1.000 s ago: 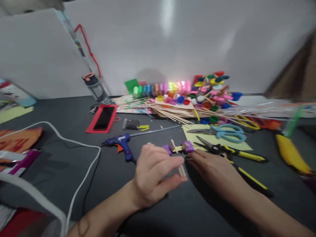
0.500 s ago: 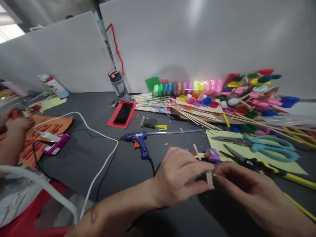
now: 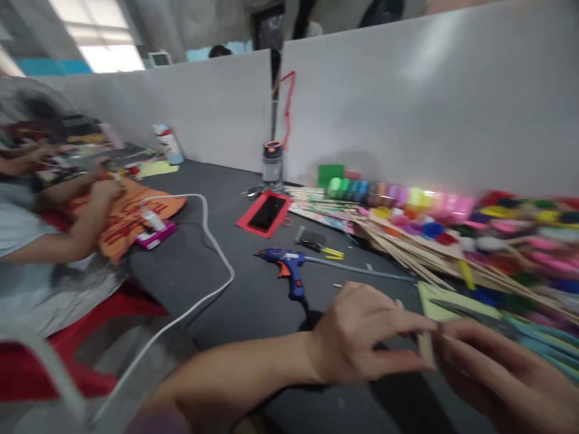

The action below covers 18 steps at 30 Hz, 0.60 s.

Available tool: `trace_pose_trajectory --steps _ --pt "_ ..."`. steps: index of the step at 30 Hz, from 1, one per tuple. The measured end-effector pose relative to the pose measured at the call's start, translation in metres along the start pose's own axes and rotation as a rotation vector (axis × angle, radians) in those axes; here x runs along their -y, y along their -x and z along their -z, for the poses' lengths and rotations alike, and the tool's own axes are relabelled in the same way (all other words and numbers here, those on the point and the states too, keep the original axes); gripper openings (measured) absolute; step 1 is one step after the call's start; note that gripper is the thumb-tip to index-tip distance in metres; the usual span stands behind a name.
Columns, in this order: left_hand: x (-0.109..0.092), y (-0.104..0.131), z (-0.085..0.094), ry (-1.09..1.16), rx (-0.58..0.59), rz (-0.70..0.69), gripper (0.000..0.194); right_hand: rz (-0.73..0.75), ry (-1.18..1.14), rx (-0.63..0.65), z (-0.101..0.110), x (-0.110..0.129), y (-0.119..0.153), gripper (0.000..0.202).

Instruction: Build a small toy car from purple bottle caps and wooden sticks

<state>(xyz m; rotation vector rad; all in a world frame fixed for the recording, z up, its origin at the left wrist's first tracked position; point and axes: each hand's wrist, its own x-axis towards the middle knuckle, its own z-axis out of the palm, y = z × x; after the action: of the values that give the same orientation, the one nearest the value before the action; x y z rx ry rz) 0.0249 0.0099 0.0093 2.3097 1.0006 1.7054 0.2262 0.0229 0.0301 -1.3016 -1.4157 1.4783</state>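
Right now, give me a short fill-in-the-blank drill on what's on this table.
1. The glue gun lying on the dark table is ____ in colour.
2. The phone sits in a ____ case.
3. The thick cable curving across the table is ____.
4. The left hand and the right hand meet just in front of a ____ sheet of paper.

Missing words: blue; red; white; yellow

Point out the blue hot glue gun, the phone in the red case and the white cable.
blue hot glue gun (image 3: 289, 265), head view, on its body.
phone in the red case (image 3: 266, 213), head view, on the dark screen.
white cable (image 3: 216, 241), head view, on its bend.
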Motion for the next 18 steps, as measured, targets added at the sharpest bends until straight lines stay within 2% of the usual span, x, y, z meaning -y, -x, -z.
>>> trace_pose_trajectory --steps 1,2,5,8,13,18 --pt "-0.003 0.002 0.006 0.047 -0.049 0.019 0.034 -0.074 -0.036 0.028 -0.012 0.011 0.002 0.025" --pt "-0.005 0.004 0.012 0.086 -0.076 0.052 0.032 -0.070 -0.101 0.035 -0.024 0.021 0.005 0.031" --pt "-0.006 0.011 0.023 0.184 -0.042 0.120 0.031 -0.021 -0.234 0.111 -0.046 0.036 0.008 0.036" --pt "-0.003 0.016 0.021 0.245 0.036 0.150 0.038 -0.015 -0.305 0.155 -0.044 0.031 0.014 0.030" --pt "-0.006 0.020 0.011 0.295 0.060 0.140 0.043 -0.054 -0.328 0.171 -0.033 0.015 0.023 0.026" --pt "-0.005 0.021 0.009 0.329 0.091 0.187 0.043 -0.162 -0.424 0.193 -0.033 0.013 0.020 0.024"
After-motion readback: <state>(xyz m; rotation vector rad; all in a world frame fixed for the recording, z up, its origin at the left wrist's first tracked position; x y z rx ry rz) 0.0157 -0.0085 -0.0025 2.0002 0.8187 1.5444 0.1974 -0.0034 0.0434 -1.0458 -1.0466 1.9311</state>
